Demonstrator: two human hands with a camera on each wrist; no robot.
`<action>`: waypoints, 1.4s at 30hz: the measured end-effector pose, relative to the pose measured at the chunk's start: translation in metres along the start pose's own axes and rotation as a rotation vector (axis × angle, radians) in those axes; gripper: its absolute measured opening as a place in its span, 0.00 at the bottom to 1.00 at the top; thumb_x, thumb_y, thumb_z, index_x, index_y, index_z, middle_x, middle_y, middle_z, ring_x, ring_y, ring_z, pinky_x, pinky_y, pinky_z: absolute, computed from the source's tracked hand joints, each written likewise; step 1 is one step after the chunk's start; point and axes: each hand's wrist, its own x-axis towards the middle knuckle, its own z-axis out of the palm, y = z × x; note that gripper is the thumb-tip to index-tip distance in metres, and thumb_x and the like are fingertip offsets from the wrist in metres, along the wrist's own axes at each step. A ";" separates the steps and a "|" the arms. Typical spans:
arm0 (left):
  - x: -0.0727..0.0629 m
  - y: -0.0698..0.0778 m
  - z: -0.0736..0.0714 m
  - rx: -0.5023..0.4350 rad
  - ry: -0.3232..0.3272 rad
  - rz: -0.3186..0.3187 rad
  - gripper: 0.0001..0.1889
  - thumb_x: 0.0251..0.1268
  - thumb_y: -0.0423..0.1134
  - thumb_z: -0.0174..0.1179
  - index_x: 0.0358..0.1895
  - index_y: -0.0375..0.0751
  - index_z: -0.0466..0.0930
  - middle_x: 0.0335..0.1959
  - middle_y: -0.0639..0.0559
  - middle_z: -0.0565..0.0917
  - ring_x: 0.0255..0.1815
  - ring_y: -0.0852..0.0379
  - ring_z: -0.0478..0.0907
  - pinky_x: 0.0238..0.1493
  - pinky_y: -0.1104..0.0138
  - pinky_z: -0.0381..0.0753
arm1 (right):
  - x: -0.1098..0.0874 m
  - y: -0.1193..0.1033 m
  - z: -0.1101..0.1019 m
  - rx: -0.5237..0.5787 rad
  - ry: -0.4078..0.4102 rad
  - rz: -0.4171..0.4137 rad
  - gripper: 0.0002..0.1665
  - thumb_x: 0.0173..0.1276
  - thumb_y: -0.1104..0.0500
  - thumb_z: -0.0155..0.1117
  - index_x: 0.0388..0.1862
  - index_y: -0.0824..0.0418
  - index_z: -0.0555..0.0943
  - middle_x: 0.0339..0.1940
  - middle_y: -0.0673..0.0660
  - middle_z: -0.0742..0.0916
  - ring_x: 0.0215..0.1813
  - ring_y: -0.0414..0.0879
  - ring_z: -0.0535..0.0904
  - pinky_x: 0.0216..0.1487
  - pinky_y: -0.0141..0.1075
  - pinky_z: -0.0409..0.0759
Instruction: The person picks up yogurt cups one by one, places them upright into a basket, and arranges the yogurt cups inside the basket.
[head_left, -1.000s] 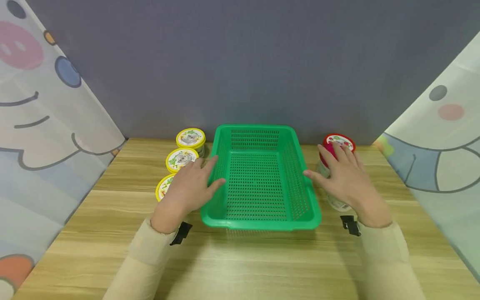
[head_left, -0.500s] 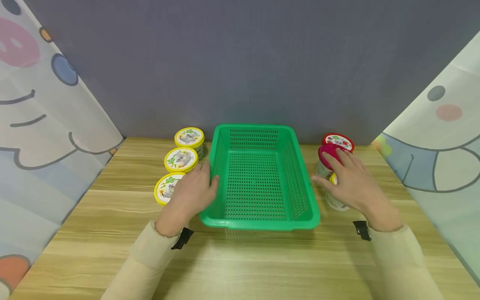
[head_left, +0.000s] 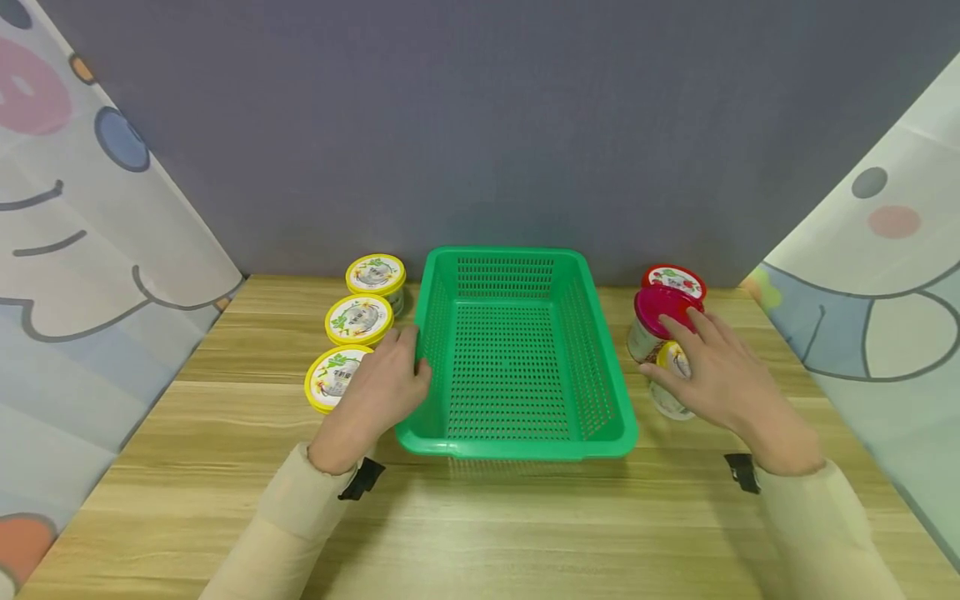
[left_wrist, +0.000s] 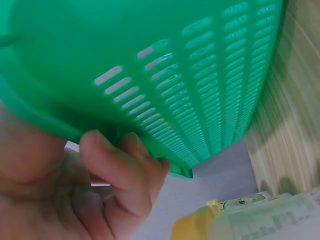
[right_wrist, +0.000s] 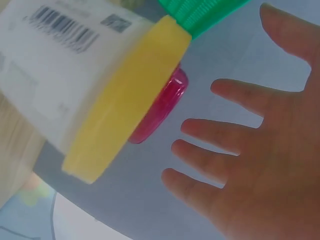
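My left hand [head_left: 378, 392] holds the left rim of a green perforated plastic basket [head_left: 517, 450]. In the left wrist view its fingers [left_wrist: 120, 170] curl up against the basket's outer edge. My right hand [head_left: 731, 383] hovers at the right, fingers spread and holding nothing, over a yellow-lidded tub [head_left: 670, 402]. That tub's side with a barcode [right_wrist: 65, 30] faces the right wrist camera, apart from the spread fingers [right_wrist: 235, 95]. Just behind it stands a tub with a magenta lid [head_left: 654, 307], partly overlapped by the fingertips.
Left of the basket, three yellow-lidded tubs [head_left: 358, 319] stand in a row, the nearest partly behind my left hand. A red-lidded tub [head_left: 678, 280] is at the back right. A grey panel [head_left: 495, 125] closes the wooden table [head_left: 495, 533] behind; cartoon-printed curtains [head_left: 892, 250] flank it.
My left hand has gone from spread fingers beside the basket to gripping its rim. My right hand has drawn back and rightward, uncovering more of the magenta lid and the yellow-lidded tub.
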 end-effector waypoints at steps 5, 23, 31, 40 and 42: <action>0.000 -0.002 0.002 0.017 0.013 0.006 0.23 0.69 0.34 0.54 0.63 0.23 0.68 0.44 0.36 0.76 0.31 0.46 0.72 0.32 0.55 0.78 | -0.005 0.007 0.003 -0.005 0.019 0.004 0.49 0.70 0.34 0.61 0.76 0.66 0.64 0.75 0.76 0.63 0.73 0.76 0.56 0.64 0.75 0.58; 0.000 -0.002 0.006 0.039 0.045 0.010 0.23 0.67 0.34 0.57 0.62 0.24 0.69 0.44 0.34 0.76 0.28 0.46 0.73 0.30 0.54 0.79 | -0.022 0.029 0.014 0.013 0.052 0.049 0.47 0.68 0.38 0.66 0.75 0.66 0.65 0.66 0.76 0.71 0.65 0.78 0.63 0.57 0.75 0.63; 0.001 -0.002 0.006 0.043 0.046 0.013 0.23 0.67 0.34 0.57 0.62 0.23 0.69 0.44 0.34 0.76 0.28 0.46 0.73 0.30 0.54 0.79 | -0.023 0.031 0.015 0.037 -0.010 0.100 0.48 0.69 0.37 0.64 0.73 0.69 0.66 0.64 0.77 0.70 0.64 0.77 0.63 0.57 0.74 0.65; 0.001 -0.003 0.007 0.035 0.051 0.018 0.24 0.67 0.33 0.56 0.63 0.23 0.69 0.45 0.34 0.77 0.31 0.45 0.74 0.32 0.53 0.80 | -0.020 0.034 0.020 0.049 0.009 0.073 0.47 0.66 0.40 0.69 0.69 0.73 0.68 0.59 0.79 0.73 0.57 0.77 0.68 0.55 0.70 0.69; 0.001 -0.003 0.007 0.033 0.048 0.016 0.25 0.67 0.34 0.56 0.63 0.23 0.68 0.46 0.33 0.77 0.30 0.45 0.74 0.32 0.53 0.80 | -0.020 0.034 0.021 0.053 0.013 0.065 0.47 0.66 0.40 0.69 0.68 0.74 0.69 0.58 0.79 0.74 0.57 0.77 0.69 0.55 0.70 0.69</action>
